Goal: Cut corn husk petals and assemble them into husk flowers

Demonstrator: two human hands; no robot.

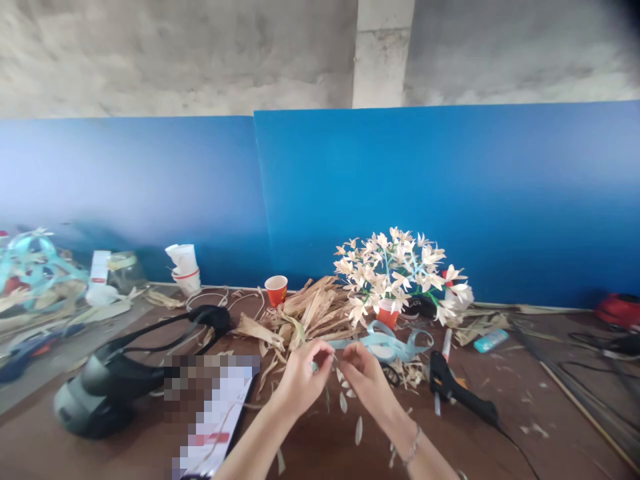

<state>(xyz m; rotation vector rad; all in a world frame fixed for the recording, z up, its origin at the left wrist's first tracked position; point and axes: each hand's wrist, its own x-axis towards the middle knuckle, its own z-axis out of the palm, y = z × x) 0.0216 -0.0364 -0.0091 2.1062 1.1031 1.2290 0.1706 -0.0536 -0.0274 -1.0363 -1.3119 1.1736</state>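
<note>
pale and thin, a small scrap point(335, 360) is seen in the gap at the fingertips of the left hand point(309, 368) and the right hand point(361, 372), over the near middle of the brown table point(505, 413). both hands are curled narrow, thumbs brought close to fingers; by which hand the scrap is gripped cannot be told. white petal-like bits are scattered below. a light blue ribbon point(395, 345) is looped just behind. dried husks point(320, 310) are heaped beyond, near an orange cup point(277, 291), its yellow marking too small to be read. cream flowers point(395, 270) are stood upright in a red cup point(387, 313). a black glue gun point(463, 393) is laid at right, near a teal packet point(491, 341) with illegible print. at left, a pale screen or sheet point(225, 410) is marked with a red strip, partly pixelated; a dark headset point(107, 387) is placed beside it. a white box point(100, 268) is red-banded, its label blurred.
</note>
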